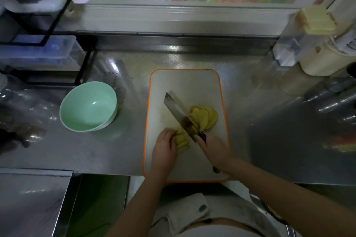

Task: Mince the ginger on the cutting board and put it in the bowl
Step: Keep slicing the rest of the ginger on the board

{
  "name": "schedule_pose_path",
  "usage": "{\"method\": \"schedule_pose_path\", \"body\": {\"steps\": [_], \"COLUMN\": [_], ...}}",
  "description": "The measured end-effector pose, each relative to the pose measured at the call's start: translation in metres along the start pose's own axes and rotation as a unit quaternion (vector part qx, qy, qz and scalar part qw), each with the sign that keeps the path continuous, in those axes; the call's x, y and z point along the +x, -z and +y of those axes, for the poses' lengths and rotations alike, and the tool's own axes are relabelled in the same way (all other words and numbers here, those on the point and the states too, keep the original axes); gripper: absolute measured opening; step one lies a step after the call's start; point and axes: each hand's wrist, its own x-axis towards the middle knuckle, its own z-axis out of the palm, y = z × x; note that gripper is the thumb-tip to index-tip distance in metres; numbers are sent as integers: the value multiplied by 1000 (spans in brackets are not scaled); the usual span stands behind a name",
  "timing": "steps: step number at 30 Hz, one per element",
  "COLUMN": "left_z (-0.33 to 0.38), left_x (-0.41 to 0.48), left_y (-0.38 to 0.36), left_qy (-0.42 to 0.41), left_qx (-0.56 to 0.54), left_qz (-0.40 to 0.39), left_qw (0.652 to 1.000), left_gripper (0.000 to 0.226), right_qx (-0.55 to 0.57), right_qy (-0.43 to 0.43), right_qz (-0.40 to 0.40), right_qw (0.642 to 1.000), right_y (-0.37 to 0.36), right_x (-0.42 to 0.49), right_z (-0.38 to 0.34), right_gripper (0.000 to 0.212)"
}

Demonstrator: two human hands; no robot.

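On the cutting board, our left hand holds ginger slices under curled fingers. Our right hand grips the knife. The bowl sits left of the board.

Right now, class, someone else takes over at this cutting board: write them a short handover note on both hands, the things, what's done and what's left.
Left hand holds a small ginger stack on the cutting board.
Right hand grips the knife, blade slanted over the board beside that stack.
Fanned ginger slices lie right of the blade.
Green bowl stands left of the board, empty.
Done: ginger sliced. Left: mince everything, move it into the bowl.
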Motion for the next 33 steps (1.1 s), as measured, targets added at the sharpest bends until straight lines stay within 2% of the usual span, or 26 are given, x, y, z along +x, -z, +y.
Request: {"method": "schedule_pose_path", "body": {"steps": [9, 15, 33], "left_z": [1, 1, 1], "left_x": [-3, -4, -2], "left_y": [3, 1, 0], "left_qy": [15, 12, 8], "left_qx": [-17, -12, 20], "left_qz": [-7, 2, 10], "left_qw": [1000, 1000, 1000], "left_gripper": [23, 23, 23], "right_qx": [-54, -70, -43], "right_qy": [-15, -20, -61], "right_qz": [-36, -58, -81], "right_qw": [998, 996, 994], "right_y": [3, 2, -13], "right_x": [-14, -22, -13], "right_z": [-7, -7, -4], "right_gripper": [39, 34, 32]}}
